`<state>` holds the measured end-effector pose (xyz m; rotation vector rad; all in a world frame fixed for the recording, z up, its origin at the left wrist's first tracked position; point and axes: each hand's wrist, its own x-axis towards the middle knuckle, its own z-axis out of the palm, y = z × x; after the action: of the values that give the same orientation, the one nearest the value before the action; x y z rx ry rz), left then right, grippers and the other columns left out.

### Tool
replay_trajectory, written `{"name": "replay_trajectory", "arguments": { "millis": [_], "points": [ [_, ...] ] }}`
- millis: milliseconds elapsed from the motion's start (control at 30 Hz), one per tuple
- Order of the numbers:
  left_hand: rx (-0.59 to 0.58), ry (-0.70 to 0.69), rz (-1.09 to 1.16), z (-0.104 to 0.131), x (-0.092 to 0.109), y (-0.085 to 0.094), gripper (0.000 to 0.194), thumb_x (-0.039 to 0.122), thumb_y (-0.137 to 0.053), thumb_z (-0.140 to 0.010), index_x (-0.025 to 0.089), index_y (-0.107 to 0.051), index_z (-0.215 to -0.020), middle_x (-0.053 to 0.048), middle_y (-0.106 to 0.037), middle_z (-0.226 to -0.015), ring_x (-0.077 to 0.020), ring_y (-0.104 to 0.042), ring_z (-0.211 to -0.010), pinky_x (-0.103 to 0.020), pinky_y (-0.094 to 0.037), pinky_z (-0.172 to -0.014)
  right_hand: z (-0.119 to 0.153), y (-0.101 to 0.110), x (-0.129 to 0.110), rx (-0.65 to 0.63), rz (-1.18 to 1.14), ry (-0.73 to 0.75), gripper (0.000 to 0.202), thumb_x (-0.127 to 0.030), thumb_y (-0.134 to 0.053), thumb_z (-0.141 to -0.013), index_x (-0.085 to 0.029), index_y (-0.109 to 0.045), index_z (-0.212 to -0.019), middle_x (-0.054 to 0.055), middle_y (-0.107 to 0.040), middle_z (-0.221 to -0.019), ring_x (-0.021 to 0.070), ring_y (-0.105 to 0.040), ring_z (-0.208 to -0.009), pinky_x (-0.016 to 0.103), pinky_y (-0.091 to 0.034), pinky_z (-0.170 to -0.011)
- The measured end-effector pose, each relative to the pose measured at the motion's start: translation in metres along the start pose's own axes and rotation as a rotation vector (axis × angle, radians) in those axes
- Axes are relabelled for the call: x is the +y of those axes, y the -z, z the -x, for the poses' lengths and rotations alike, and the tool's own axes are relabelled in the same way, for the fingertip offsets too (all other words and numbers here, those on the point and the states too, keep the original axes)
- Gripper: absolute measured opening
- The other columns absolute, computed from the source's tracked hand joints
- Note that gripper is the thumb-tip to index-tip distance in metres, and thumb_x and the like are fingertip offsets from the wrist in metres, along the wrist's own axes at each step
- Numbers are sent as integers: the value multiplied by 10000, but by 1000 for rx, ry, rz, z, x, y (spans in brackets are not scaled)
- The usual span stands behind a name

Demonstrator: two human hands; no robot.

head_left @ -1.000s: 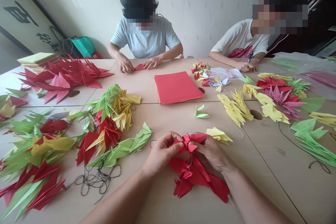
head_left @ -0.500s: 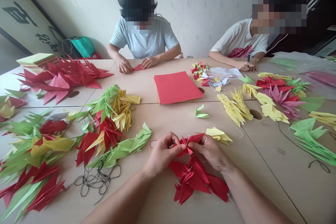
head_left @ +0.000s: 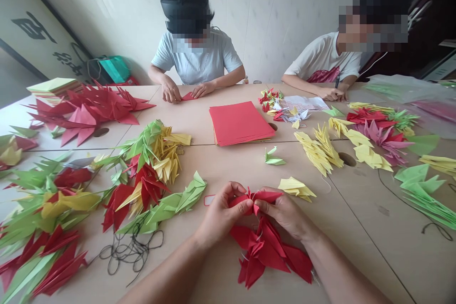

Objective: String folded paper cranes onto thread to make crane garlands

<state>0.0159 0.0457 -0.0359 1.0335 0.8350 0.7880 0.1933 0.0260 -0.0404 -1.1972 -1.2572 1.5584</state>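
Observation:
Between my left hand (head_left: 228, 209) and my right hand (head_left: 281, 208) is a folded red paper crane (head_left: 253, 199), its wings spread to both sides. Each hand pinches one side of it, thumbs close together near its middle. Below hang or lie more red paper cranes (head_left: 267, 251), bunched together with bits of pale string showing among them; how they join the held one is partly hidden. Just beyond my right hand lies a small stack of yellow folded paper (head_left: 296, 187).
A stack of red square sheets (head_left: 240, 123) lies mid-table. At left are heaps of coloured cranes (head_left: 71, 185) and tangled black cord (head_left: 131, 249). Yellow folded pieces (head_left: 317, 149) lie at right. Across the table, one person's hand (head_left: 203, 89) touches red paper; another person (head_left: 324, 64) holds a pen.
The red crane between my hands now has its wings spread wider and flatter, and my fingers have shifted on it. The whole view has tilted slightly.

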Motion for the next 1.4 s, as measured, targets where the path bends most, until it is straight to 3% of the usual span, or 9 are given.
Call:
{"name": "replay_trajectory", "arguments": {
  "millis": [367, 633, 800, 1200, 1400],
  "points": [
    [-55, 43, 96, 0, 0, -2, 290, 380, -715, -777, 167, -519, -792, 6, -631, -719, -115, -585, -674, -236, -466, -649, 2, 1, -3, -18, 71, 6, 288, -433, -648, -827, -181, -635, -689, -15, -544, -724, 136, -508, -703, 248, -392, -658],
    [-91, -14, -63, 0, -5, 0, 286, 434, -613, -847, 160, -529, -862, 2, -555, -759, -113, -501, -695, -243, -428, -666, -1, 0, 3, 18, 77, 32, 363, -487, -587, -849, -196, -514, -644, -37, -431, -669, 128, -421, -665, 240, -365, -634],
    [-67, -17, -134, -1, -7, 0, 281, 418, -621, -839, 155, -523, -814, 5, -526, -754, -114, -471, -692, -242, -401, -656, -1, -1, 7, 20, 106, 24, 365, -487, -580, -845, -191, -506, -644, -30, -443, -682, 129, -425, -663, 235, -373, -625],
    [-9, 34, -49, -3, -3, 1, 310, 410, -700, -766, 149, -534, -776, -8, -601, -732, -120, -522, -679, -239, -414, -651, -3, -2, 9, 65, 152, 29, 386, -470, -504, -898, -192, -442, -639, -47, -366, -650, 105, -350, -614, 234, -324, -585],
    [21, 22, -46, -2, -1, 1, 283, 383, -715, -762, 142, -566, -769, 9, -596, -687, -102, -510, -646, -206, -393, -613, -2, -3, 9, 50, 143, 28, 338, -453, -557, -875, -185, -507, -675, -32, -439, -699, 120, -426, -673, 238, -355, -623]
  ]
}}
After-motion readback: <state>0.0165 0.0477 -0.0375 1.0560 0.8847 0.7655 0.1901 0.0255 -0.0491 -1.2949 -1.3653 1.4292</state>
